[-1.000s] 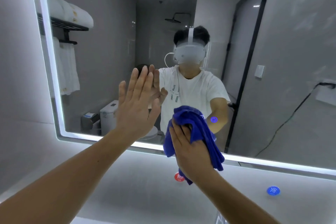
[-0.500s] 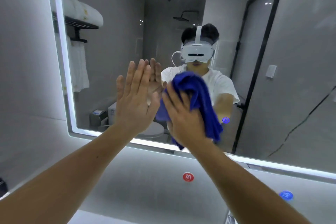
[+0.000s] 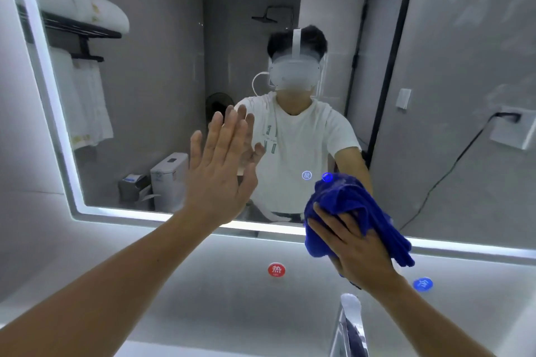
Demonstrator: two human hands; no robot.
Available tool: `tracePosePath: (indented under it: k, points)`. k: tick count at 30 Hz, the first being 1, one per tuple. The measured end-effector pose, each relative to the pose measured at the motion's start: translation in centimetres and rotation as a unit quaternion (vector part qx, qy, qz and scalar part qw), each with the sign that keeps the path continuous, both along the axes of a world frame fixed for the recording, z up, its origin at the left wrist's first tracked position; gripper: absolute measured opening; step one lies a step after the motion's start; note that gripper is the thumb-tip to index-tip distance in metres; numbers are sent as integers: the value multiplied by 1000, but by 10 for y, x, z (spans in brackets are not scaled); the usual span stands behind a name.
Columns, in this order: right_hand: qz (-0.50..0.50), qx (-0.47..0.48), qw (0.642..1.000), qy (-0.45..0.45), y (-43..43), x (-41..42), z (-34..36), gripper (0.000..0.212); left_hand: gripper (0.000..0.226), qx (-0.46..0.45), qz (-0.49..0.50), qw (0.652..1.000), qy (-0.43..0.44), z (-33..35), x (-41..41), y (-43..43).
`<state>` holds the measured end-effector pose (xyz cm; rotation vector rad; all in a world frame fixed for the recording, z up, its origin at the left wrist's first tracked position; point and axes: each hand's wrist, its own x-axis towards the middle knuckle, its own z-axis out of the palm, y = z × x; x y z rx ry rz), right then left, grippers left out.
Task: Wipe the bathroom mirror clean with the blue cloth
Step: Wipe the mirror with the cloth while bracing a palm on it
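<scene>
The large bathroom mirror [image 3: 162, 72] with a lit white frame fills most of the head view. My left hand [image 3: 220, 177] lies flat against the glass near its lower middle, fingers straight and together, holding nothing. My right hand [image 3: 353, 246] presses the crumpled blue cloth [image 3: 348, 200] against the mirror's lower edge, to the right of the left hand. The cloth bulges above my fingers and hangs over the lit frame strip. Two small glowing touch icons [image 3: 307, 175] sit on the glass just above the cloth.
Below the mirror is a grey wall panel with a red round marker [image 3: 276, 269] and a blue round marker [image 3: 422, 284]. A chrome tap [image 3: 351, 324] rises at the bottom right. The glass reflects a person in a white shirt, towels on a rack and a toilet.
My right hand has slid the cloth from the glass beside the left hand down and to the right, onto the lower frame edge. The left hand stays flat on the mirror.
</scene>
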<state>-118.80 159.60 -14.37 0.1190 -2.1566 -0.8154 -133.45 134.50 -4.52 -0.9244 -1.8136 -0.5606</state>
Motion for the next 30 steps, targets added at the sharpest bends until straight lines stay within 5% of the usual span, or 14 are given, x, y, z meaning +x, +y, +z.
tracePosePath:
  k: [5, 13, 18, 24, 30]
  points:
    - [14, -123, 990, 70, -20, -17, -15, 62, 64, -11, -11, 1000, 7, -7, 14, 18]
    - [24, 21, 999, -3, 9, -2, -22, 72, 65, -17, -17, 1000, 1, 12, 42, 53]
    - [32, -106, 991, 79, 63, 36, 30, 74, 65, -12, -31, 999, 7, 21, 57, 74]
    - [104, -209, 953, 191, 46, 14, 114, 52, 62, -4, -41, 999, -9, 31, 78, 97]
    - [72, -134, 979, 137, 48, 9, 51, 58, 65, -1, -22, 1000, 5, 32, 79, 100]
